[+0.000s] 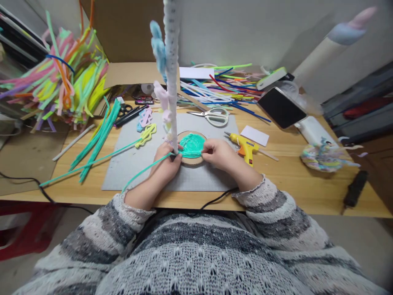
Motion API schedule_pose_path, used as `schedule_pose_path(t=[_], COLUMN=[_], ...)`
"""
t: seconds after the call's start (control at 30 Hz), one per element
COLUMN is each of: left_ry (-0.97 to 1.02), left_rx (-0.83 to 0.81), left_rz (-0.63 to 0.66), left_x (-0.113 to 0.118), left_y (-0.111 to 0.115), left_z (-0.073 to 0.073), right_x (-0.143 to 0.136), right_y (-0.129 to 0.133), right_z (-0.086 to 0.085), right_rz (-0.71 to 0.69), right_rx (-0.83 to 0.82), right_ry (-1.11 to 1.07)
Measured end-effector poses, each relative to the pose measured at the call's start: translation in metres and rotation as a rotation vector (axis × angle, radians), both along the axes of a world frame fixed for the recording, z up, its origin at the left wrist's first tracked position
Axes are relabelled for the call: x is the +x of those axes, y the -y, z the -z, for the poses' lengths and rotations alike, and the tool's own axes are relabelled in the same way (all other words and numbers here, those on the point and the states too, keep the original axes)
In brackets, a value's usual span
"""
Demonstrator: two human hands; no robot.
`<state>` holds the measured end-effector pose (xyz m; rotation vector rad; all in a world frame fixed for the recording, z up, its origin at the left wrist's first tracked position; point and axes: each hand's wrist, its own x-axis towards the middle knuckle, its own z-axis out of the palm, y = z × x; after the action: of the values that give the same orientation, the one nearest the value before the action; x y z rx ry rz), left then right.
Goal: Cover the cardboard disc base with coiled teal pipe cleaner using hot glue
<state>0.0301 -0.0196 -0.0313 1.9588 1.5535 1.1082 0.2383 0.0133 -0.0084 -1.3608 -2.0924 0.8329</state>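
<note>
A round cardboard disc (190,163) bears a flat spiral of green pipe cleaner (193,144). A white fuzzy-wrapped stick (172,82) rises upright at its left edge, with blue and pink fuzzy shapes on its left side. My left hand (166,164) is closed at the stick's foot, pinching a green pipe cleaner whose loose end (135,177) trails to the left over my wrist. At the disc's right rim, my right hand (218,153) has its thumb and forefinger pinched on the same green strand. The fingertips partly hide the strand.
A grey cutting mat (123,164) lies under the disc. Scissors (216,116) lie behind it; a yellow glue gun (245,147) is to the right. Green pipe cleaners (98,141) and fuzzy zigzag pieces (146,135) lie left. A phone (281,107) stands at the back right.
</note>
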Motion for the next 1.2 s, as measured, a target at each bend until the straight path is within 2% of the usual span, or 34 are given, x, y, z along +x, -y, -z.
schedule_pose_path(t=[0.17, 0.3, 0.43, 0.53, 0.6, 0.77, 0.9, 0.97, 1.03, 1.2], left_ry=[-0.003, -0.013, -0.023, -0.022, -0.018, -0.019, -0.026, -0.025, -0.026, -0.007], left_rx=[-0.048, -0.076, -0.084, -0.086, -0.080, -0.063, -0.066, -0.077, -0.085, -0.078], left_rz=[-0.002, -0.010, -0.017, -0.015, -0.010, -0.010, -0.022, -0.021, -0.012, 0.002], left_x=[0.000, 0.001, 0.001, 0.001, 0.001, 0.002, 0.003, 0.003, 0.002, 0.001], left_y=[0.001, 0.002, 0.002, 0.002, 0.002, 0.002, 0.002, 0.002, 0.002, 0.002], left_z=[-0.005, -0.010, -0.009, -0.008, -0.008, -0.008, -0.009, -0.009, -0.009, -0.008], right_x=[0.003, 0.003, -0.002, -0.008, -0.013, -0.023, -0.026, -0.025, -0.022, -0.011], right_y=[0.006, 0.010, 0.013, 0.017, 0.021, 0.030, 0.032, 0.032, 0.031, 0.027], right_z=[-0.007, -0.011, -0.009, -0.005, -0.003, 0.002, 0.001, -0.001, -0.004, -0.010], right_rz=[0.030, 0.003, 0.031, -0.047, -0.091, -0.019, -0.075, -0.097, -0.062, 0.228], right_rx=[0.042, 0.105, 0.175, 0.230, 0.278, 0.394, 0.396, 0.356, 0.351, 0.518], right_ry=[0.089, 0.165, 0.102, 0.053, 0.091, 0.240, 0.271, 0.234, 0.136, -0.305])
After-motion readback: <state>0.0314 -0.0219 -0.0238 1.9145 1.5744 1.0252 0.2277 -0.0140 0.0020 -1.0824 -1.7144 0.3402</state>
